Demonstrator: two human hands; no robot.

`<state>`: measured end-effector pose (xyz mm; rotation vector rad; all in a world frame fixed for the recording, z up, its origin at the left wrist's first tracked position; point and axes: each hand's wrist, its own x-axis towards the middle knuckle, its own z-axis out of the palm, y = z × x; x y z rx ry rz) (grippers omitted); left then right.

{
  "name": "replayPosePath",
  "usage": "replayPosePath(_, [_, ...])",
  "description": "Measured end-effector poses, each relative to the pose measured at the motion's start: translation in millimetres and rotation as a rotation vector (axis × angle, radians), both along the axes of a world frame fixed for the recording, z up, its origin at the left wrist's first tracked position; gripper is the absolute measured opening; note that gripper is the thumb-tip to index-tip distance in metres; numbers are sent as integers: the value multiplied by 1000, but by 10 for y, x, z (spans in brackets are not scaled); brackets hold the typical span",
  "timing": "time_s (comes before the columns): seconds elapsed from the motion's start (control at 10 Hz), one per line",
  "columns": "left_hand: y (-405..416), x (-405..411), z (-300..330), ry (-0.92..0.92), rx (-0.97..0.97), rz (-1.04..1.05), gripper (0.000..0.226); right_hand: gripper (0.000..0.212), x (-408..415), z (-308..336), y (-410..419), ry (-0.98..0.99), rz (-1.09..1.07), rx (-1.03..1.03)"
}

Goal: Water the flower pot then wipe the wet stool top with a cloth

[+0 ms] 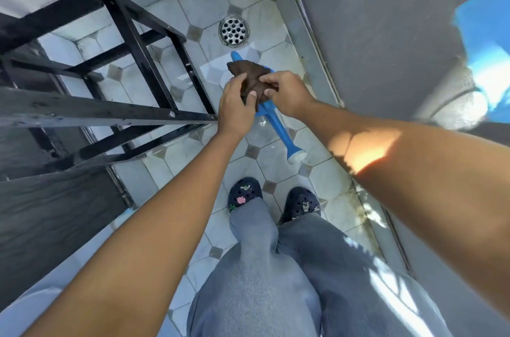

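We hold the brown cloth (pixel 252 79) between both hands just above the middle of the frame. Our left hand (pixel 237 104) has its fingers curled around the lower bunched part with the thumb pressed on top; our right hand (pixel 284 93) pinches the cloth's right edge between thumb and fingertips. Both are closed on the fabric, neither fully fisted.

The cloth looks soft, limp and light, a nappy weave that crumples into folds, with one corner flaring up and left. We judge it will drape and bunch, not hold a shape, so it wants spreading flat or folding into a pad, gripped by its edges or wadded under the palm for wiping.

Directly beneath our hands on the floor lies the blue watering can (pixel 278 126), smooth hard plastic, its long spout ending in a pale rose toward the lower right. The floor (pixel 325 176) is glossy pale octagonal tile with small grey diamond insets, and a round perforated metal drain (pixel 234 30) sits above centre. A black metal frame (pixel 132 41) with bolted bars fills the upper left. Neither the stool top nor the flower pot can be picked out for certain here.
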<state>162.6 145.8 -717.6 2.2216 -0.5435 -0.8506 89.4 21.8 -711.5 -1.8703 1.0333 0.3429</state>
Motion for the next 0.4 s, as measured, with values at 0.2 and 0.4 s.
replayPosePath(0.2, [189,-59,-60,100,140,33,53,30,-56,158,-10,-85,40,-60])
replayPosePath(0.4, [276,-69,49,162,197,-211,67,54,-160,291,-33,42,325,14])
